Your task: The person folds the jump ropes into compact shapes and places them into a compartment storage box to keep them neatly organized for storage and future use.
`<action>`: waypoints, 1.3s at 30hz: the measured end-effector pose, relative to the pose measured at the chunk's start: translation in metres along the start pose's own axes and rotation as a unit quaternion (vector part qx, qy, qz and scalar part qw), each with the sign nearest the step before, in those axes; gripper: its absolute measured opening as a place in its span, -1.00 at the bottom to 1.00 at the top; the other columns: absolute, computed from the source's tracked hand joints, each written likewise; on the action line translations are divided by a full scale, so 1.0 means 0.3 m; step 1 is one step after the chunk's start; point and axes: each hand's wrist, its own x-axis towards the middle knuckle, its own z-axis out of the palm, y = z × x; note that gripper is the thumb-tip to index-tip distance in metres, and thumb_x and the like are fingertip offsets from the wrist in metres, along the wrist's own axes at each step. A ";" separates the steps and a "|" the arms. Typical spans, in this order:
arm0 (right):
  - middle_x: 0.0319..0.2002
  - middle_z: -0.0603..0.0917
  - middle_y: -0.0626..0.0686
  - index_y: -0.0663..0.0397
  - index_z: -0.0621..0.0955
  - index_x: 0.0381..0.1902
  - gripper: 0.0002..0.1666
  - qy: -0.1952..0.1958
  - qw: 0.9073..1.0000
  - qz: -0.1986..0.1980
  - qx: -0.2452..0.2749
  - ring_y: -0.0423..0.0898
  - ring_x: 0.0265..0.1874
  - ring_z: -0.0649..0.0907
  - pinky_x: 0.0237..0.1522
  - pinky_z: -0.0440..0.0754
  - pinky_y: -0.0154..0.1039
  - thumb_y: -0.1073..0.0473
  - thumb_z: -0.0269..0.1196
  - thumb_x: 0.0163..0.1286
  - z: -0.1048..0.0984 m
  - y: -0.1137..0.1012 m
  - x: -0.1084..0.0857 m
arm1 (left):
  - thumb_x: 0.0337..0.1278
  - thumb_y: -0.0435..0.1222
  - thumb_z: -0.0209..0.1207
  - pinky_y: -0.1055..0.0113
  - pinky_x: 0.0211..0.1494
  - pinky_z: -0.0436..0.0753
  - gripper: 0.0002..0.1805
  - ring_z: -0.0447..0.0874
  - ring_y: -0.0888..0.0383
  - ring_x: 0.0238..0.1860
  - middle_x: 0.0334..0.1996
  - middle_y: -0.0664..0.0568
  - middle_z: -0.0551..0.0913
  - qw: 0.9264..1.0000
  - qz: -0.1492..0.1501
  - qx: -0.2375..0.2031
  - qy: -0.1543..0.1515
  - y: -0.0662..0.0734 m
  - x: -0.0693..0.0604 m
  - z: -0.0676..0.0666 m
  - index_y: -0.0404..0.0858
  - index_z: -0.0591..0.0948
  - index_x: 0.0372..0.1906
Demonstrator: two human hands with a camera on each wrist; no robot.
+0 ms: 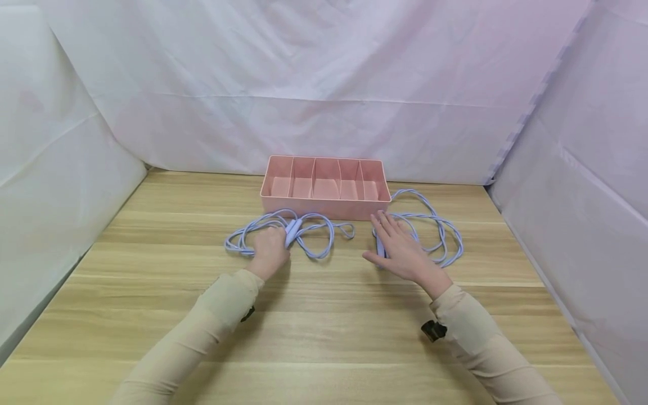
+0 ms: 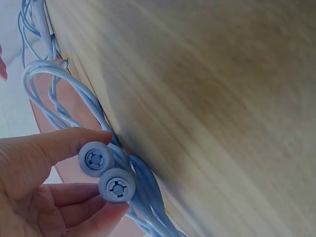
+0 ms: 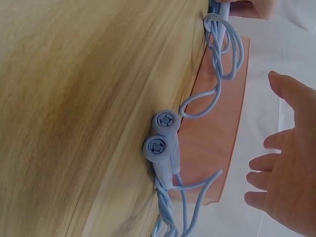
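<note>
Two light-blue jump ropes lie on the table in front of a pink divided box (image 1: 349, 210). My left hand (image 1: 269, 247) grips both handles (image 1: 292, 232) of the left jump rope, thumb on one side and fingers on the other. In the left wrist view, the round handle ends (image 2: 117, 185) face the camera side by side, with looped cord behind them. My right hand (image 1: 400, 250) is held over the right jump rope, fingers extended and holding nothing. That rope's paired handles (image 3: 164, 173) rest on the table, apart from the right hand in the right wrist view.
The box has several upright compartments in a row, with no contents visible. Cord from the right rope (image 1: 458, 239) spreads right of the box. White cloth (image 1: 324, 135) hangs behind and at both sides of the wooden table (image 1: 324, 337).
</note>
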 end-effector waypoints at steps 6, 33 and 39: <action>0.38 -0.08 0.32 0.31 -0.06 0.37 -0.03 0.002 1.000 0.000 0.017 0.16 0.37 -0.09 0.34 -0.04 0.12 -0.21 0.02 0.31 0.006 -0.007 0.003 | -0.30 -0.53 0.15 0.16 -0.56 0.58 -0.93 0.60 -0.07 -0.55 -0.58 -0.19 0.60 1.000 -0.002 0.005 0.020 -0.001 0.005 0.005 -0.35 0.51 -0.60; 0.33 0.14 0.26 0.23 -0.10 0.39 -0.27 0.052 0.888 0.042 0.455 0.10 0.30 0.20 0.29 0.19 -0.04 0.08 -0.08 0.44 -0.035 -0.204 0.127 | 0.02 -0.42 0.17 0.43 -0.54 0.56 -0.84 0.53 0.23 -0.62 -0.57 -0.18 0.64 0.919 0.061 -0.365 -0.137 -0.078 -0.006 -0.296 -0.51 0.62 -0.38; 0.14 0.37 0.40 0.37 0.09 0.32 -0.46 0.115 0.827 0.101 0.541 0.20 0.10 0.45 0.16 0.41 -0.02 0.26 -0.16 0.45 -0.041 -0.265 0.191 | 0.11 -0.43 0.11 0.35 -0.31 0.66 -0.77 0.62 0.17 -0.43 -0.40 -0.26 0.65 0.833 0.013 -0.509 -0.218 -0.080 -0.007 -0.303 -0.58 0.55 -0.21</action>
